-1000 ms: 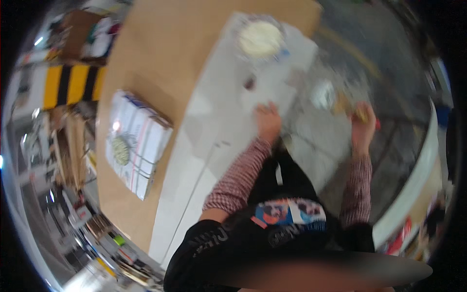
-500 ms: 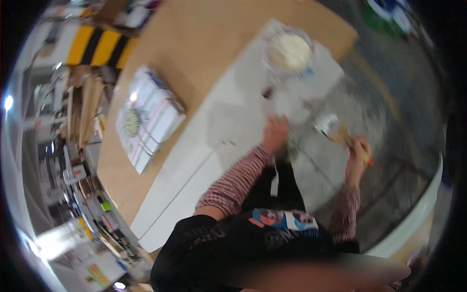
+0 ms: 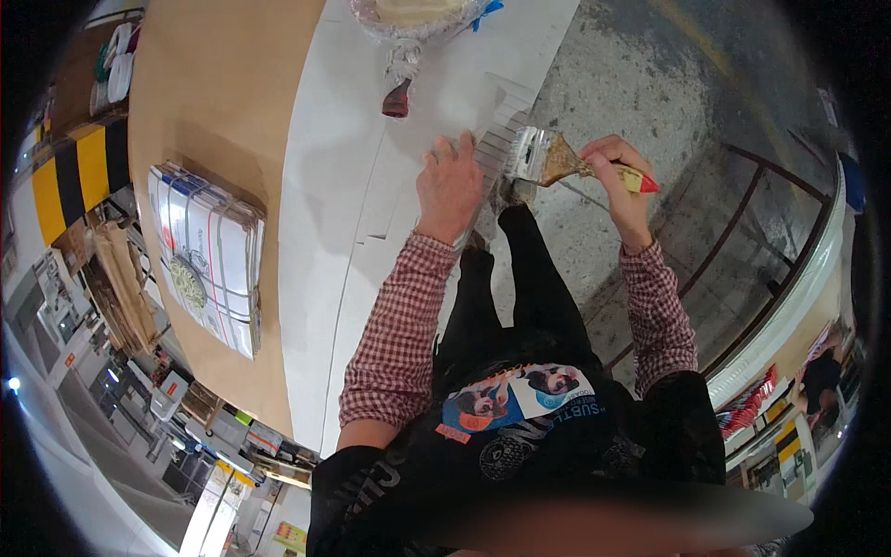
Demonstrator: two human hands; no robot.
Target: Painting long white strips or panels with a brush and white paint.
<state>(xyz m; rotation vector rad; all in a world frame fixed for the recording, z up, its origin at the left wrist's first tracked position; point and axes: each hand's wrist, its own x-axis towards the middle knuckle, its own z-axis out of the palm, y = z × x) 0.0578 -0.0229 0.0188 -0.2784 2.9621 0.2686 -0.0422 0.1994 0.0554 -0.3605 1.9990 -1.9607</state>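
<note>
My left hand [image 3: 448,188] lies palm down with its fingers stretched out on a white sheet [image 3: 339,139] that covers part of the table. In my right hand [image 3: 620,190] is a wide flat paintbrush [image 3: 562,160] with a yellow, red-tipped handle. Its whitish head is at the fanned paper edges [image 3: 497,139] along the sheet's right side; I cannot tell whether it touches them. Beyond my left hand stands a plastic-wrapped pan [image 3: 418,11] of cream-coloured stuff, partly cut off at the top. Its wrapped handle ends in a dark red tip [image 3: 395,98].
A tied bundle of printed sheets [image 3: 212,255] lies on the brown tabletop [image 3: 223,102] to the left. A yellow-and-black striped barrier [image 3: 79,176] stands past the table's left edge. Concrete floor [image 3: 613,102] and a dark metal frame [image 3: 789,265] are at the right.
My view has shifted, and the scene is sharper. The paintbrush has moved left, from over the floor to the fanned paper edges. My left hand stays flat on the white sheet.
</note>
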